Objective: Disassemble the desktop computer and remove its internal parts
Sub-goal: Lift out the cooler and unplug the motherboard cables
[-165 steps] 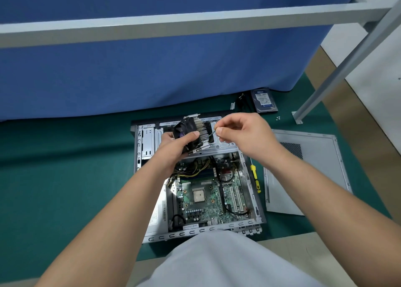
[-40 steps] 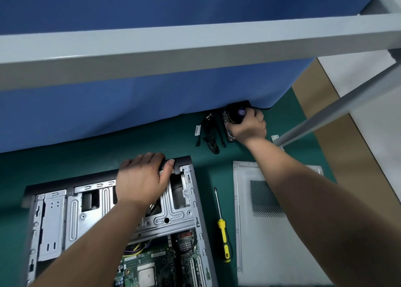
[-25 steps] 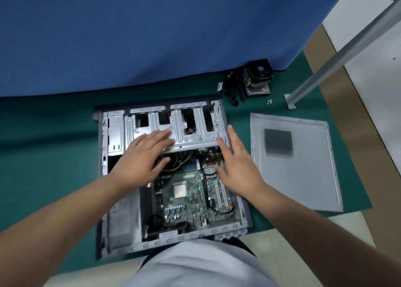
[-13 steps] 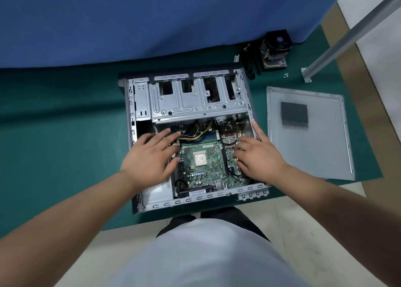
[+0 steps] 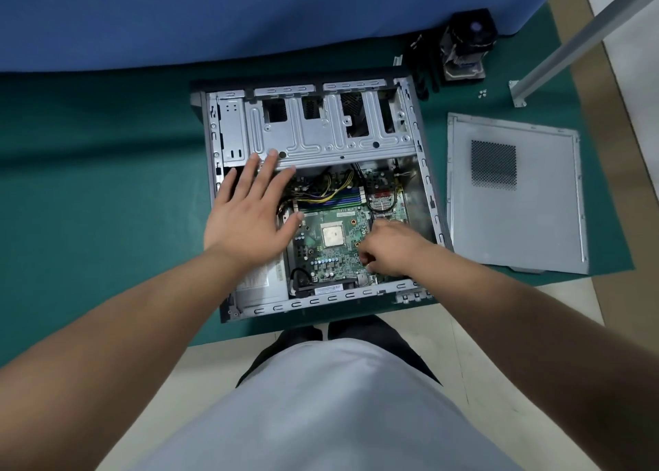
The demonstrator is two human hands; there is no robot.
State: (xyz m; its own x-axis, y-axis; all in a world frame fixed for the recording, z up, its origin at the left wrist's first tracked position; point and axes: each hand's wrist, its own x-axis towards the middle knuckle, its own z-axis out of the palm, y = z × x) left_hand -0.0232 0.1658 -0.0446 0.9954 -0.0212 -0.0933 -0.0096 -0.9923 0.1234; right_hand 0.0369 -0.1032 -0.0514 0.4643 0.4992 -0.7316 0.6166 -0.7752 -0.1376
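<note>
With the CPU cooler (image 5: 467,44) parked beside the case (image 5: 424,185) on the table (image 5: 107,192), we're spreading left hand (image 5: 249,217) fingers flat while right hand (image 5: 392,248) fingers are curling onto the motherboard (image 5: 338,253); grip unclear. Advise lifting evenly.

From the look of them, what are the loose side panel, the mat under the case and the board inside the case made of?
Side panel: likely sheet metal, dull grey, with folded edges and a punched vent grid.
Mat: looks like soft rubber or vinyl, dark green, matte; which one is unclear.
Board: green circuit board, probably resin laminate, with small soldered parts.
</note>
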